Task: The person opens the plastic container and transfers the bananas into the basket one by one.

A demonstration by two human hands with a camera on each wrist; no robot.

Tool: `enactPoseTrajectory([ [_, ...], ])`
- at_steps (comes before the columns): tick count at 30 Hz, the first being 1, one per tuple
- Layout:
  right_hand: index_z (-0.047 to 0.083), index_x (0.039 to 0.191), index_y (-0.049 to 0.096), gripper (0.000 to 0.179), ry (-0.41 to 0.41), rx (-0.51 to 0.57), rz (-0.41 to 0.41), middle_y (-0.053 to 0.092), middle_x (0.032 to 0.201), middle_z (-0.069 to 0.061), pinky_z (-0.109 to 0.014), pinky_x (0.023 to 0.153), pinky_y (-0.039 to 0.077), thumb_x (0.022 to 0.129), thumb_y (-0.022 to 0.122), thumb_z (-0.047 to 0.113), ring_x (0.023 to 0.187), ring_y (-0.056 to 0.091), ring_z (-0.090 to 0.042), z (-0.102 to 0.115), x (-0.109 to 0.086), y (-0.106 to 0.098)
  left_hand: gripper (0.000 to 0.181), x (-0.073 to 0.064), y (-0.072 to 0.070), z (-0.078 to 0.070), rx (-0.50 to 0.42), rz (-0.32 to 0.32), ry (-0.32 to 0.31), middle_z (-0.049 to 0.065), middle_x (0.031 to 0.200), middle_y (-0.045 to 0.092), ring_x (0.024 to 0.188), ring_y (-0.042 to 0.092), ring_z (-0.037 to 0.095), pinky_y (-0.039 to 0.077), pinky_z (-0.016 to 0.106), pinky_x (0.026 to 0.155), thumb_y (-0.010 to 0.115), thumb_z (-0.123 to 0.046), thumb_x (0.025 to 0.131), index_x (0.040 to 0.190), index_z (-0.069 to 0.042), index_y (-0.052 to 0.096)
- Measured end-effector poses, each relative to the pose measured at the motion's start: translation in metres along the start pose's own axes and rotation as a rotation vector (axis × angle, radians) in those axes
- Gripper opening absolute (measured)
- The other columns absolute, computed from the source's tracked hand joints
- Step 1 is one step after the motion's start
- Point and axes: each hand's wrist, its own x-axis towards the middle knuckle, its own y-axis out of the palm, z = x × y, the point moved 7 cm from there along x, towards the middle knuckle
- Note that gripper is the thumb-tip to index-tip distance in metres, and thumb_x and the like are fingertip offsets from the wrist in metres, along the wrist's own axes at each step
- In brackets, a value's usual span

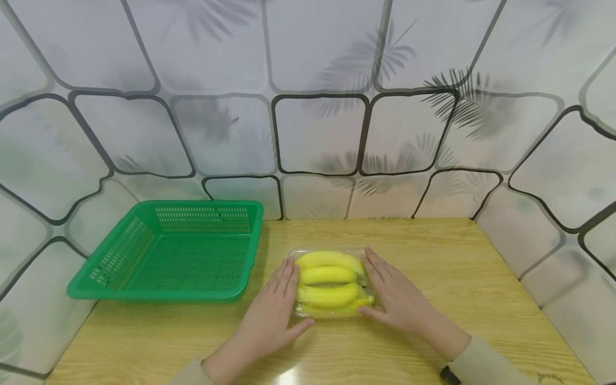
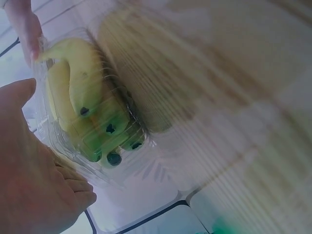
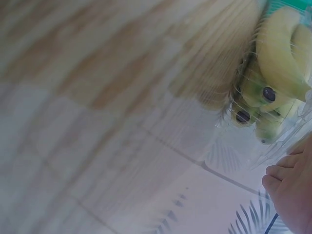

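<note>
Several yellow bananas [image 1: 327, 295] lie in a clear plastic clamshell box [image 1: 299, 251] on the table. My left hand [image 1: 271, 316] touches the box's left side with straight fingers, its thumb spread near the front corner. On the opposite side my right hand [image 1: 400, 299] rests with straight fingers along the edge, thumb at the front right. Dark banana tips show through the ribbed plastic in the left wrist view, where the left hand [image 2: 41, 168] lies beside the box. The right wrist view shows the bananas [image 3: 280, 53] and part of the right hand [image 3: 295, 187].
A green plastic basket [image 1: 163, 294] with slotted walls stands on the left of the wood-grain table [image 1: 447, 256]. Patterned panels [image 1: 317, 133] with leaf shapes rise behind the table and along both sides.
</note>
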Motion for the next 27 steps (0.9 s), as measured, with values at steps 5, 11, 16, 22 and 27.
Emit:
enactPoseTrajectory([
  [5, -0.013, 0.159, 0.032, 0.104, -0.002, 0.003, -0.001, 0.028, 0.169, -0.034, -0.056, 0.122, 0.044, 0.103, 0.041, 0.074, 0.152, 0.042, -0.047, 0.000, 0.000, 0.001, 0.105, 0.000, 0.001, 0.001, -0.026, 0.018, -0.011, 0.030, 0.172, 0.022, 0.162, 0.026, 0.042, 0.029, 0.051, 0.131, 0.064, -0.063, 0.098, 0.163, 0.010, 0.026],
  [11, -0.014, 0.159, 0.032, 0.104, -0.004, 0.013, -0.007, 0.029, 0.168, -0.035, -0.056, 0.122, 0.044, 0.104, 0.038, 0.075, 0.151, 0.042, -0.048, 0.000, 0.000, 0.001, 0.099, -0.001, 0.001, 0.005, -0.057, 0.025, -0.016, 0.028, 0.173, 0.022, 0.162, 0.025, 0.041, 0.031, 0.051, 0.131, 0.058, -0.062, 0.102, 0.163, 0.009, 0.026],
  [16, -0.014, 0.158, 0.032, 0.104, -0.009, 0.019, -0.015, 0.029, 0.168, -0.035, -0.056, 0.121, 0.044, 0.104, 0.037, 0.075, 0.152, 0.042, -0.048, 0.000, 0.001, 0.000, 0.091, -0.002, 0.000, 0.008, -0.103, 0.030, -0.028, 0.026, 0.174, 0.020, 0.162, 0.024, 0.039, 0.031, 0.050, 0.131, 0.052, -0.059, 0.106, 0.164, 0.007, 0.028],
  [22, -0.015, 0.158, 0.033, 0.104, -0.008, 0.018, -0.018, 0.028, 0.168, -0.035, -0.057, 0.121, 0.045, 0.104, 0.036, 0.075, 0.151, 0.042, -0.048, 0.000, 0.001, 0.000, 0.082, -0.005, 0.000, 0.015, -0.246, 0.011, -0.087, 0.022, 0.175, 0.021, 0.161, 0.030, 0.039, 0.034, 0.053, 0.129, 0.057, -0.047, 0.107, 0.164, 0.005, 0.028],
  [27, -0.015, 0.158, 0.033, 0.104, -0.004, 0.022, -0.013, 0.030, 0.167, -0.036, -0.056, 0.121, 0.046, 0.104, 0.038, 0.074, 0.151, 0.042, -0.048, 0.000, 0.001, 0.000, 0.076, -0.011, -0.002, 0.022, -0.388, -0.031, -0.166, 0.019, 0.174, 0.027, 0.157, 0.036, 0.041, 0.036, 0.057, 0.127, 0.059, -0.038, 0.108, 0.165, 0.003, 0.030],
])
